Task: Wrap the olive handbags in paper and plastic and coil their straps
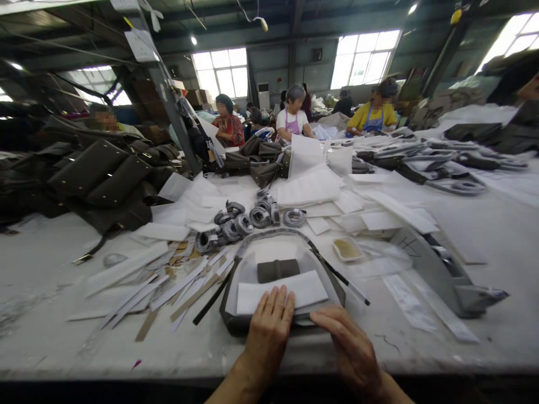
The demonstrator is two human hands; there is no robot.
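Note:
A dark olive handbag (pixel 236 322) lies in front of me, its body covered with clear wrap and its handle wrapped too. On it rest a white foam sheet (pixel 248 297) and, just behind that, a small dark olive piece with a band across its middle (pixel 278 270). My left hand (pixel 269 322) lies flat on the sheet, fingers stretched out. At the bag's near right edge, my right hand (pixel 351 342) has its fingers together against the rim; its thumb is hard to make out. A dark strap with a wrapped end (pixel 341 278) runs off the bag's right side.
Wrapped strap coils (pixel 261 214) and foam sheets (pixel 311 185) lie behind the bag. Paper strips (pixel 185 289) are at left, a small dish (pixel 347 248) and a grey tape dispenser (pixel 438 275) at right. Dark bags (pixel 101 174) pile up left; several people work beyond.

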